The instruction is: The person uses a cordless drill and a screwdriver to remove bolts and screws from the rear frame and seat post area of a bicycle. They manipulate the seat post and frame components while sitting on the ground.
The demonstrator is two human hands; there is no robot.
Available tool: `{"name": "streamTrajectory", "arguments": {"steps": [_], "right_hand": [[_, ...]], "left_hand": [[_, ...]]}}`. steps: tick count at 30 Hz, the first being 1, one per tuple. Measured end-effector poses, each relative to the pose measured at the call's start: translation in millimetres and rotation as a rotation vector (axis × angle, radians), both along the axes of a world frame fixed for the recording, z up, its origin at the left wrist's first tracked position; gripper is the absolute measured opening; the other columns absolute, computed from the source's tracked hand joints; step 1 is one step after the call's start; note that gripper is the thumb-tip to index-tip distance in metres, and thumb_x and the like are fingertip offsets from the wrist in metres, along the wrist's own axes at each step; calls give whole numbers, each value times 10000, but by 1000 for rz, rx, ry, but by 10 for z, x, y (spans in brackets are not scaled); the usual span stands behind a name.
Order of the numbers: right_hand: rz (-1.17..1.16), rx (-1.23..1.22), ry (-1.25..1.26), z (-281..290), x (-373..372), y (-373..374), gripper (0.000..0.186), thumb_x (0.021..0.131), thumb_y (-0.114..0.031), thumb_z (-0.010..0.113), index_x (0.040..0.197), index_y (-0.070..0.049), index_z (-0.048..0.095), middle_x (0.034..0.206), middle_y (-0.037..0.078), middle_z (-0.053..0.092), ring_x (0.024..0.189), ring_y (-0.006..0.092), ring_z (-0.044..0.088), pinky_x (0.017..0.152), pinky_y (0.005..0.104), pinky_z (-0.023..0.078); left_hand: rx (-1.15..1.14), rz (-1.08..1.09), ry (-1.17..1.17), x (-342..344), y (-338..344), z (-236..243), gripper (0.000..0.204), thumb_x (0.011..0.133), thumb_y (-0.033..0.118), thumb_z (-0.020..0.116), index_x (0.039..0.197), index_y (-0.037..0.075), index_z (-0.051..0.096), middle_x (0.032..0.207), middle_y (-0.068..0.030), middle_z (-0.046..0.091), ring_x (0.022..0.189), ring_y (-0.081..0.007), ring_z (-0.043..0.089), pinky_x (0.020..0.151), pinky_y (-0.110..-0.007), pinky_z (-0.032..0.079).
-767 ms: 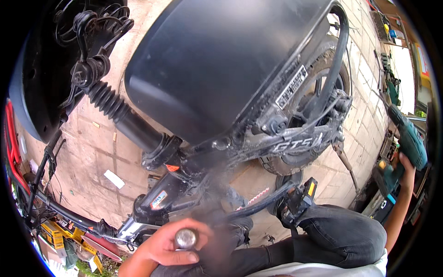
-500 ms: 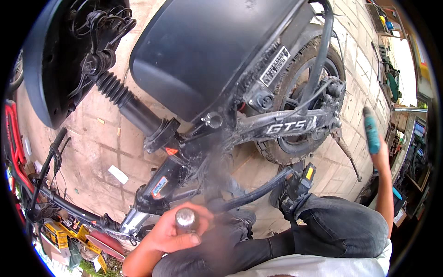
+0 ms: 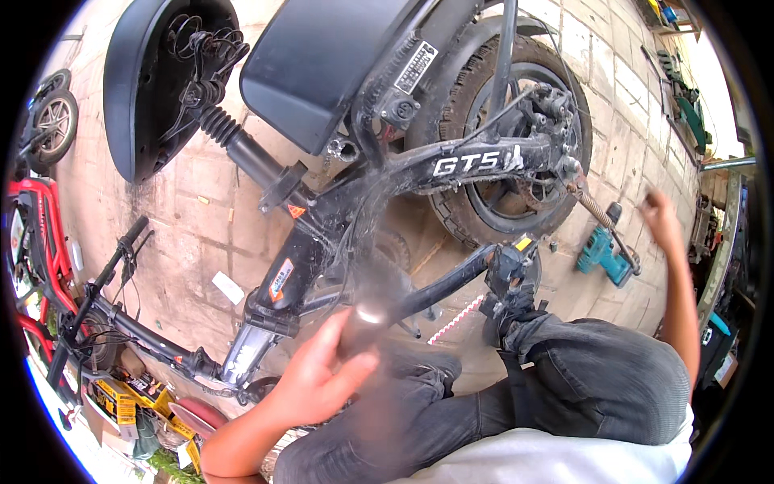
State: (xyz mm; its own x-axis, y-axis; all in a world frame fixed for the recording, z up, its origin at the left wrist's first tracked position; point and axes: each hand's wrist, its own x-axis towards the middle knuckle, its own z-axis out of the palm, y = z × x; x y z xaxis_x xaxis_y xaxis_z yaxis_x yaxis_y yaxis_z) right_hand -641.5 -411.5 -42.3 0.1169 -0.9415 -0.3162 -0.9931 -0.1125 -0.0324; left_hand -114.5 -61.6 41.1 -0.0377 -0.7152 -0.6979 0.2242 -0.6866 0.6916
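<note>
A dark cylinder with a shiny round metal end (image 3: 372, 312) is in my left hand (image 3: 330, 367), whose fingers wrap around it above my thigh; a grey blur covers part of it. My right hand (image 3: 661, 218) is raised at the right, somewhat blurred, its fingers loosely apart with nothing seen in them. Below and left of it, a teal power tool (image 3: 601, 254) rests on the paving beside the kickstand (image 3: 598, 211). Before me leans a black electric bike frame (image 3: 387, 177) with its rear wheel (image 3: 484, 202) at the right and a seat post (image 3: 254, 157) at the upper left.
A red bike (image 3: 52, 234) and handlebars (image 3: 101, 278) fill the left side. Yellow boxes (image 3: 117, 399) stand at lower left. Tools lie along the right, near a bench (image 3: 713, 274). A white paper strip (image 3: 228, 287) lies on the paving.
The teal tool has left my right hand and now lies on the paving. That hand sits higher in the picture. My left hand has shifted up and right, still holding the cylinder.
</note>
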Motion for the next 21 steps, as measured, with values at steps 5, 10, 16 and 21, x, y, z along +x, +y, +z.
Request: {"name": "streamTrajectory", "arguments": {"steps": [5, 10, 16, 21], "right_hand": [[472, 276, -696, 1219, 1797, 237, 535, 914, -334, 751, 1313, -5, 615, 1164, 139, 678, 1012, 212, 648, 889, 344, 526], [1002, 727, -937, 1364, 2743, 957, 705, 823, -395, 828, 1343, 8, 577, 1148, 144, 661, 796, 256, 683, 665, 344, 588], [1248, 82, -923, 1268, 2845, 1354, 567, 825, -222, 765, 1292, 56, 605, 1078, 208, 647, 674, 229, 691, 565, 289, 584], [1194, -93, -1078, 1361, 2749, 1311, 515, 819, -58, 752, 1261, 99, 540, 1188, 325, 617, 907, 358, 701, 729, 376, 609]], "left_hand": [[-575, -655, -736, -68, -374, 231, 643, 724, 40, 715, 1343, 18, 542, 1019, -135, 611, 900, -333, 599, 821, -421, 495], [-987, -587, -1089, -367, -744, 218, 413, 731, 119, 675, 1139, 54, 671, 955, -88, 608, 839, -260, 597, 708, -378, 478], [-1223, -406, -1203, -548, -844, 200, 192, 740, 119, 694, 927, 74, 697, 973, -126, 665, 868, -287, 655, 769, -436, 553], [-1443, -185, -1025, -605, -1108, -5, 318, 777, 89, 706, 1080, 14, 642, 1059, -185, 657, 905, -334, 649, 804, -436, 555]]}}
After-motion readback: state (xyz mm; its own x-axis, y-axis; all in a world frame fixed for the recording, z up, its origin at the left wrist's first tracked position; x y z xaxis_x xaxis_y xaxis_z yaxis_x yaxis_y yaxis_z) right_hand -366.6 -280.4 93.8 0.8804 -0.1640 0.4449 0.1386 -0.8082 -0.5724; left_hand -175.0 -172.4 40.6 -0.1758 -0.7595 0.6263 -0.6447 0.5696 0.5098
